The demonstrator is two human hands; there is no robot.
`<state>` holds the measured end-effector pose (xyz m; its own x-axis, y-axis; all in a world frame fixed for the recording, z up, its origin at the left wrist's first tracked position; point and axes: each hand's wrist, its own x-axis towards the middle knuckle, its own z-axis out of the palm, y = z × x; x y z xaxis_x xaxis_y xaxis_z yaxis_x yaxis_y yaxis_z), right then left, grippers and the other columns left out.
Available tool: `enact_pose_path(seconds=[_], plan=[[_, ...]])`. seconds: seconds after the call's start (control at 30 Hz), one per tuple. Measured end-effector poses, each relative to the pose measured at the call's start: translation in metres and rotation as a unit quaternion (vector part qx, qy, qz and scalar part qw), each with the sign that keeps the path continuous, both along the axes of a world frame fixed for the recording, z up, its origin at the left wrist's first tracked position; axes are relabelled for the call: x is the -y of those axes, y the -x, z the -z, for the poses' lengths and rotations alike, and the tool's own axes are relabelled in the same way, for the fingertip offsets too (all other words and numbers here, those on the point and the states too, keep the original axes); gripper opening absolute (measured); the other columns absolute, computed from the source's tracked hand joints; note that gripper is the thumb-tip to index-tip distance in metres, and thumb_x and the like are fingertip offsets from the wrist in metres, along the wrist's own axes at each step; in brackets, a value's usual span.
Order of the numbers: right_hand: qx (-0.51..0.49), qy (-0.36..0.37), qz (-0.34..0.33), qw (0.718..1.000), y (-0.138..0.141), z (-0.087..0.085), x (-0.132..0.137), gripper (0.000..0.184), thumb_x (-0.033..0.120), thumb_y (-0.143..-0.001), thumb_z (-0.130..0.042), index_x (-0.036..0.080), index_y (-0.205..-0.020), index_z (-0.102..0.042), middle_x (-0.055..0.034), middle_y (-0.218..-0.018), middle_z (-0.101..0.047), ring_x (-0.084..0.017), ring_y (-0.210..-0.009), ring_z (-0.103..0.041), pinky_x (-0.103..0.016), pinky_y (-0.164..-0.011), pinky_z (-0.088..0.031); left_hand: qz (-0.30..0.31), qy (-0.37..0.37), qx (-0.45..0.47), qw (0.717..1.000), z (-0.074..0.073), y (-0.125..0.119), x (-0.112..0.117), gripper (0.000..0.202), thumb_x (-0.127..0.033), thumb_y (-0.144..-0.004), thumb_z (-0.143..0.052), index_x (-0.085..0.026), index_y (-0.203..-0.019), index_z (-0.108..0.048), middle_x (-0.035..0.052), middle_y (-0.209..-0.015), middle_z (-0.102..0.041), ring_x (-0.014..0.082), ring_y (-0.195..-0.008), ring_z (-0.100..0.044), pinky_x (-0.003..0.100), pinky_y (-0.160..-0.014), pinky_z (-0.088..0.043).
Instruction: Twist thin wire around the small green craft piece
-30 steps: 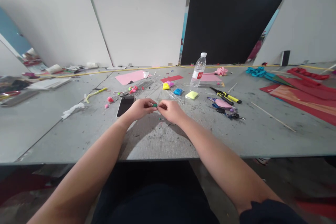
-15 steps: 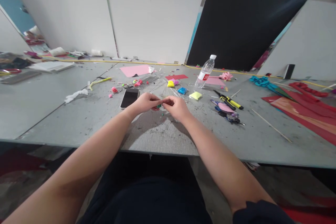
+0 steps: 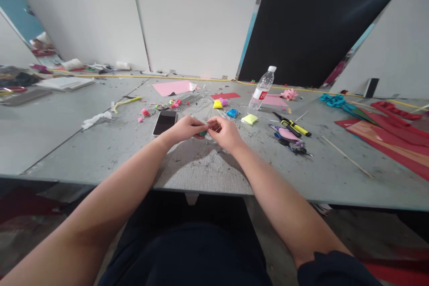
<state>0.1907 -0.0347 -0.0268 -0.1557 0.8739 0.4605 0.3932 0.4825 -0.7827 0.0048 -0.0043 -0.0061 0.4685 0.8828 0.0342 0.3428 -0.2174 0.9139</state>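
My left hand [image 3: 188, 129] is closed in a pinch, and a small lump of green modelling clay [image 3: 203, 133] shows under its fingertips. Close against it, my right hand [image 3: 225, 132] is also pinched. The fingertips of both hands meet just above the table, and what lies between the right fingers is too small to make out. A smartphone [image 3: 165, 123] lies beside my left hand. Just beyond my right hand are a blue packet [image 3: 232, 113], a pale yellow packet [image 3: 250, 119] and a bright yellow packet [image 3: 217, 104].
A water bottle [image 3: 263, 88] stands upright behind the packets. To the right lie yellow-black pliers [image 3: 292, 127], a thin stick [image 3: 347, 156] and red sheets [image 3: 385, 140]. Pink paper [image 3: 172, 88] and small pink pieces [image 3: 175, 103] are at the back left. Upright boards close off the far side.
My right fingers have shifted slightly against the left fingertips. The view has tilted a little; the things on the table lie as before.
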Motion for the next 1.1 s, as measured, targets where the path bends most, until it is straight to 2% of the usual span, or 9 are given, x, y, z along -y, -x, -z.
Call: enact_pose_path(seconds=[0.17,0.3,0.53,0.73,0.97,1.1], plan=[[0.022,-0.004,0.003,1.000,0.000,-0.005,0.004,0.013,0.018,-0.082,-0.065,0.018,-0.094,-0.070,-0.0074,-0.088,-0.077,-0.019,-0.077,-0.070,-0.032,-0.073,-0.055,0.002,0.039,0.054,0.998,0.000,-0.001,0.003,0.016,-0.027,-0.088,-0.074,-0.016,-0.079,-0.080,0.0046,-0.080,-0.075,0.0125,-0.076,-0.070,0.028,-0.082,-0.060],[0.058,0.006,0.013,0.998,-0.001,-0.008,0.006,0.012,0.017,-0.084,-0.065,0.017,-0.090,-0.075,-0.0076,-0.088,-0.079,-0.019,-0.077,-0.071,-0.033,-0.076,-0.055,0.009,0.036,0.052,0.998,0.001,-0.002,0.003,0.018,-0.028,-0.088,-0.074,-0.015,-0.076,-0.079,0.0044,-0.078,-0.075,0.0125,-0.075,-0.070,0.028,-0.083,-0.060],[0.103,-0.010,0.025,0.994,-0.002,-0.008,0.006,0.010,0.016,-0.086,-0.067,0.016,-0.084,-0.077,-0.0080,-0.086,-0.079,-0.019,-0.079,-0.071,-0.030,-0.076,-0.053,0.025,-0.058,-0.037,0.997,0.007,0.000,-0.003,0.027,-0.038,-0.090,-0.069,-0.015,-0.078,-0.077,0.0070,-0.078,-0.078,0.0166,-0.074,-0.073,0.028,-0.073,-0.058],[0.095,-0.031,0.001,0.995,-0.003,-0.003,0.001,0.010,0.020,-0.085,-0.063,0.018,-0.078,-0.070,-0.0061,-0.081,-0.076,-0.018,-0.073,-0.067,-0.030,-0.072,-0.051,0.023,-0.165,-0.131,0.977,0.000,-0.001,0.002,0.031,-0.035,-0.094,-0.059,-0.014,-0.077,-0.073,0.0061,-0.071,-0.075,0.0144,-0.064,-0.068,0.024,-0.061,-0.049],[-0.010,-0.011,0.108,0.994,-0.010,-0.001,-0.007,0.009,0.022,-0.080,-0.062,0.022,-0.072,-0.058,-0.0025,-0.071,-0.070,-0.019,-0.070,-0.066,-0.033,-0.071,-0.051,-0.008,-0.241,-0.207,0.948,-0.006,-0.001,0.001,0.028,-0.028,-0.094,-0.056,-0.015,-0.073,-0.068,0.0032,-0.066,-0.070,0.0129,-0.060,-0.058,0.025,-0.061,-0.040],[-0.047,-0.002,0.118,0.992,-0.014,-0.002,-0.008,0.009,0.020,-0.075,-0.068,0.021,-0.069,-0.061,-0.0029,-0.070,-0.071,-0.020,-0.069,-0.068,-0.035,-0.072,-0.054,-0.007,-0.271,-0.298,0.915,-0.007,0.007,-0.001,0.024,-0.028,-0.090,-0.059,-0.015,-0.074,-0.072,0.0034,-0.067,-0.068,0.0141,-0.061,-0.053,0.028,-0.062,-0.036]])
